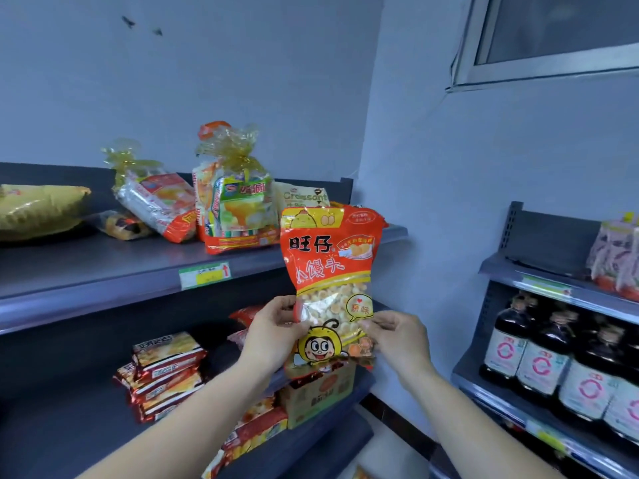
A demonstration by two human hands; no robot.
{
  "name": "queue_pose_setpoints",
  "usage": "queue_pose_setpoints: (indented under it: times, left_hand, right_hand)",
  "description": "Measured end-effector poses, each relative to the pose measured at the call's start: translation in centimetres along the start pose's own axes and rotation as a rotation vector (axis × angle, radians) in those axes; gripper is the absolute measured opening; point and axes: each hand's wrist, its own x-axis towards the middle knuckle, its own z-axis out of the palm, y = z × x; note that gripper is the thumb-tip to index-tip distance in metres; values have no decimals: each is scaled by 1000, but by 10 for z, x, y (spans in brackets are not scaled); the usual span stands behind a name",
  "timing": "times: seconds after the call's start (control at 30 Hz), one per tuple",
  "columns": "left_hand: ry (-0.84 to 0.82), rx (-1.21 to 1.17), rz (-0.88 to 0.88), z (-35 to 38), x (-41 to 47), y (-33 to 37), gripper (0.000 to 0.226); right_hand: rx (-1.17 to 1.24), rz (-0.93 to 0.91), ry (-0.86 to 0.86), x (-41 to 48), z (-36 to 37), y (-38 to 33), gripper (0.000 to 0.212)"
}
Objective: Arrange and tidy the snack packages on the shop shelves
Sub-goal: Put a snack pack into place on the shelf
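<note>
Snack packets point(166, 371) lie stacked on the lower shelf point(69, 426), left of your left hand point(273, 335). Above and left of that hand, tied cake bags point(235, 209) sit on the upper shelf point(103, 271). Your left hand pinches the left edge of the orange biscuit-ball bag point(332, 271), held upright between both hands. Your right hand point(397, 337) pinches its lower right edge. Dark bottles point(539, 357) stand well right of your right hand.
</note>
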Motion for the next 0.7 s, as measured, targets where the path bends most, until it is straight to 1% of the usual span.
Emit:
queue_pose_setpoints:
  times: [0.1,0.2,0.27,0.33,0.4,0.47,0.57,0.67,0.7]
  left_hand:
    - [-39,38,31,27,37,-2,43]
    - [-58,111,113,50,84,-2,58]
    - [-72,192,190,66,116,2,70]
    - [-86,293,286,83,145,6,86]
    - [-77,402,385,99,172,11,96]
    - [-60,514,457,114,201,14,95]
    - [-42,693,532,131,241,18,82]
    - [-10,801,585,143,274,17,73]
    - [-5,836,603,147,284,16,72]
  right_hand:
    - [41,31,41,44,-5,13,21]
    - [73,19,89,97,-9,21,17]
    - [94,-8,123,135,-12,23,6]
    - [125,-10,145,168,-17,22,11]
    - [136,-13,164,202,-21,20,4]
    - [143,-17,190,240,-23,20,3]
    - [174,-20,211,288,-22,18,6]
    - [242,-4,213,325,-17,20,15]
    - [254,-7,205,337,-15,22,12]
